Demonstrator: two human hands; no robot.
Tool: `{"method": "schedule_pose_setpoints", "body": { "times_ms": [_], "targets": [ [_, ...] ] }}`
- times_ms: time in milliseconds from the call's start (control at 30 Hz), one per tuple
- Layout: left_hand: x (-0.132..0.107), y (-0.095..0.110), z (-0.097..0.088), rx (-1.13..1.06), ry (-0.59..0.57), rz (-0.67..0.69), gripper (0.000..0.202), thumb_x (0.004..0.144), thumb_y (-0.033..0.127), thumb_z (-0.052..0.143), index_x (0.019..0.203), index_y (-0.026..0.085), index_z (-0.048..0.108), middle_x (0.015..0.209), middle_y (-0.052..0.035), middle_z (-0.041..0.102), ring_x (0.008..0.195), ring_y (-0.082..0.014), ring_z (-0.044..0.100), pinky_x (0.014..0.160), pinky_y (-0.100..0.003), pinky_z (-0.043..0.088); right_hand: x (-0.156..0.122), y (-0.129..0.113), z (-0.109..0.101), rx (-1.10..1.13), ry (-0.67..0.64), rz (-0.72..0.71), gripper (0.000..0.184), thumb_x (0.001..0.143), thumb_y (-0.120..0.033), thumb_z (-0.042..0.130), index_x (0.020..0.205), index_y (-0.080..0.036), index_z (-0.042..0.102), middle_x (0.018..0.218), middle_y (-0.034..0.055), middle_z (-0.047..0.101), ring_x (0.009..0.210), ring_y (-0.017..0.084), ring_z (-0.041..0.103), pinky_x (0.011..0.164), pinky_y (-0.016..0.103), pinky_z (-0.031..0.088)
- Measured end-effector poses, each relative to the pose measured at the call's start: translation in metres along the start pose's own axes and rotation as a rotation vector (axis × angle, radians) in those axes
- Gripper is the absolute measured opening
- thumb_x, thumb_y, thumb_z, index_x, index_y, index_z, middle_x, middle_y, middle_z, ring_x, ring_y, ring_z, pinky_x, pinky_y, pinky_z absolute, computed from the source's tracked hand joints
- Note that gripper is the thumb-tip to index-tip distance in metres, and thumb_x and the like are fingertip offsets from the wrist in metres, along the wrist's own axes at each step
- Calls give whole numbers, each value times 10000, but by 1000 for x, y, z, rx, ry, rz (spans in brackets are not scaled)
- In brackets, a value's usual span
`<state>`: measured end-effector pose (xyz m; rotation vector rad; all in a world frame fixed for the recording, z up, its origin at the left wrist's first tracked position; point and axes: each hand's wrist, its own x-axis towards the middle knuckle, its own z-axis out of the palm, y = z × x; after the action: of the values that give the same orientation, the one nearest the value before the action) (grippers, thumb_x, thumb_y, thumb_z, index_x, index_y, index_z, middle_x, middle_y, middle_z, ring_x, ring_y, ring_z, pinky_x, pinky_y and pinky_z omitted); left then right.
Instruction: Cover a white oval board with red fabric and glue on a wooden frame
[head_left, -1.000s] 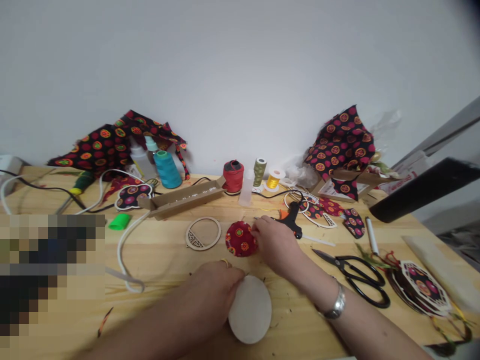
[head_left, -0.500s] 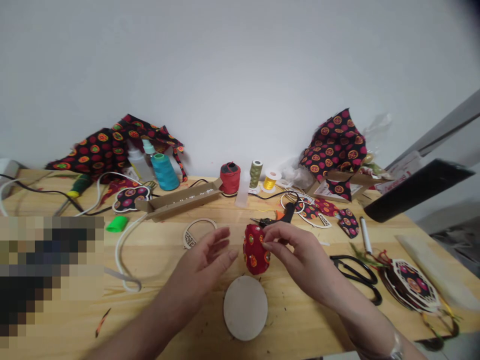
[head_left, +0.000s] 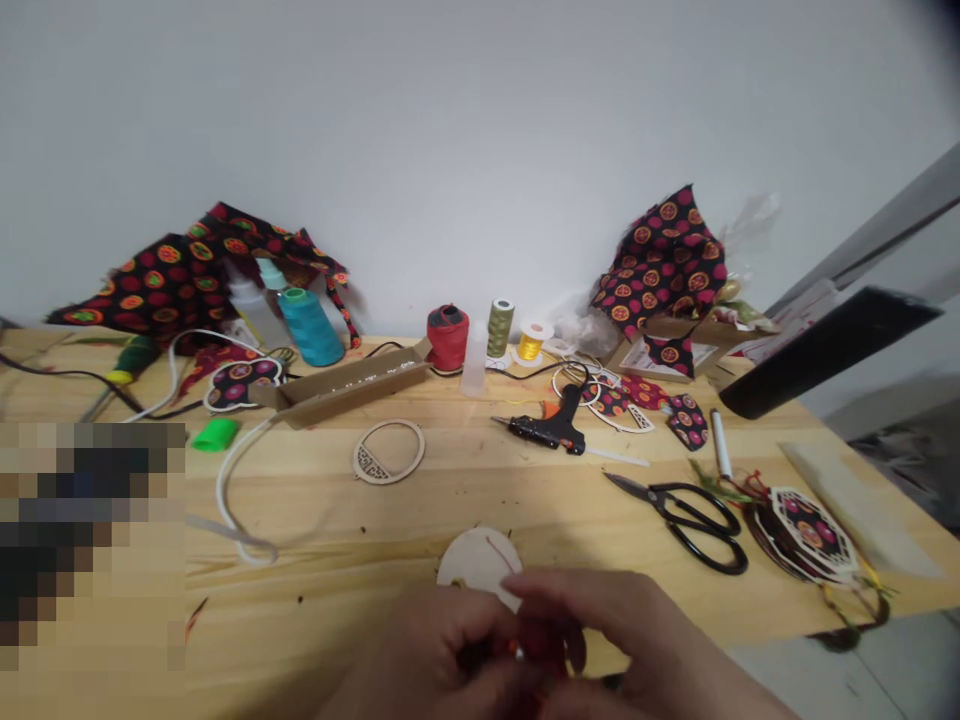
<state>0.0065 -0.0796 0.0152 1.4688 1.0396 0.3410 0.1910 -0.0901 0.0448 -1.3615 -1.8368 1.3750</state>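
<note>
Low in the head view, a small red patterned fabric piece (head_left: 543,648) is between my two hands, mostly hidden by the fingers. My left hand (head_left: 442,650) is closed on its left side. Curled round its right and upper side is my right hand (head_left: 626,625), also closed on it. Just beyond the fingers lies a pale round disc (head_left: 474,553), its near part covered by my hands. A thin reddish thread (head_left: 499,552) shows over the disc.
Black-handled scissors (head_left: 701,520) lie to the right, with a glue gun (head_left: 551,428) behind them. A wooden ring (head_left: 388,452) lies left of centre. Thread spools (head_left: 311,328), a long cardboard box (head_left: 356,385) and fabric scraps (head_left: 667,260) line the wall.
Both hands have come down and nearer to me with the red fabric piece. My left hand, open before, has closed on it. The glue gun and scissors now show fully.
</note>
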Motion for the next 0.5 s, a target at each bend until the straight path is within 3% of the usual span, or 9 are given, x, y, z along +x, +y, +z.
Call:
{"method": "schedule_pose_setpoints", "body": {
  "times_ms": [67, 167, 333, 500],
  "targets": [
    [1, -4, 1, 36, 40, -25, 175, 783, 268, 559, 714, 180, 693, 636, 23, 656, 614, -127, 564, 559, -207, 400, 3, 4, 8, 20, -5, 78, 228, 737, -133, 628, 905, -270, 698, 794, -26, 709, 712, 126, 622, 624, 196, 465],
    [0, -8, 0, 50, 98, -15, 189, 805, 301, 547, 731, 184, 677, 648, 22, 654, 623, -133, 575, 575, -214, 415, 9, 11, 11, 73, 36, 146, 141, 783, -141, 583, 770, -216, 701, 691, -28, 691, 639, 97, 599, 589, 173, 450],
    [-6, -12, -3, 4, 115, -56, 177, 812, 276, 538, 795, 198, 696, 727, 3, 703, 687, -152, 617, 637, -223, 454, 12, 25, 10, 115, 79, 173, 94, 798, -211, 601, 755, -186, 681, 659, -23, 662, 590, 87, 551, 534, 173, 416],
    [-15, -21, -9, 35, 65, -87, 202, 819, 279, 528, 771, 203, 709, 711, 1, 724, 684, -152, 642, 642, -212, 464, 7, 30, 15, 107, 76, 163, 82, 774, -171, 634, 721, -185, 694, 684, -5, 658, 651, 106, 577, 591, 199, 439]
  ]
}}
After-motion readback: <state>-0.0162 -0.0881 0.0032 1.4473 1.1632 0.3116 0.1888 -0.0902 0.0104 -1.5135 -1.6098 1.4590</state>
